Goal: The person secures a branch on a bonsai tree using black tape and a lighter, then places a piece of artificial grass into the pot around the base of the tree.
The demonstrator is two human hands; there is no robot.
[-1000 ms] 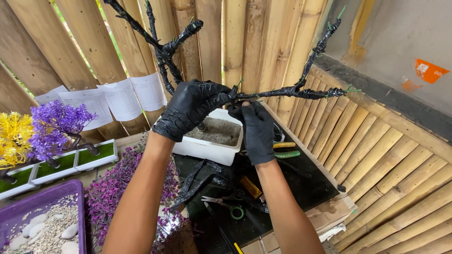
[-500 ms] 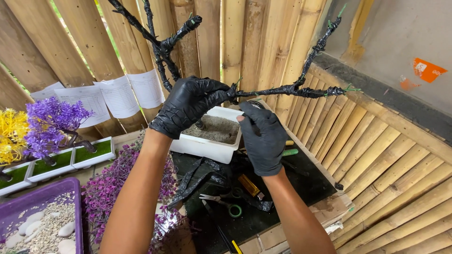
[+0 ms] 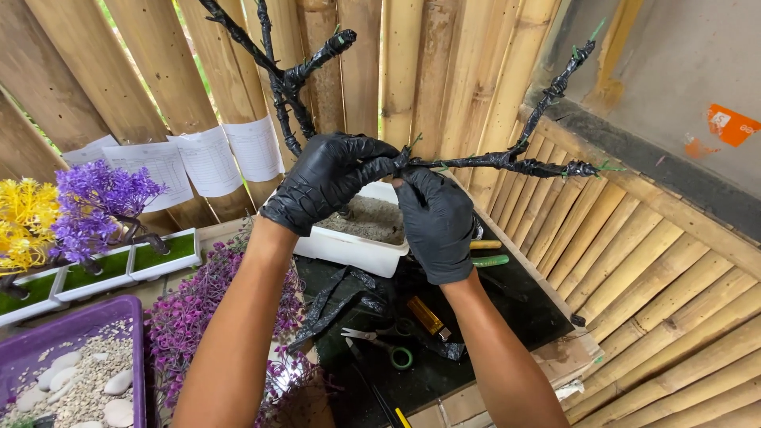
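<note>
Left hand in textured black glove, right hand gloved alike, forearms bare

Three white printed paper sheets hang side by side on the bamboo fence at left, behind the purple plant, each rectangular with dark fine print, slightly overlapping. Small orange label stuck on grey wall, upper right corner, angled rectangle with white marks. No screens or packages visible.

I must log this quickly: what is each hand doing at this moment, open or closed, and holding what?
Left hand: closed around the black wrapped branch.
Right hand: closed, fingers pinching the same branch beside the left hand.
</note>
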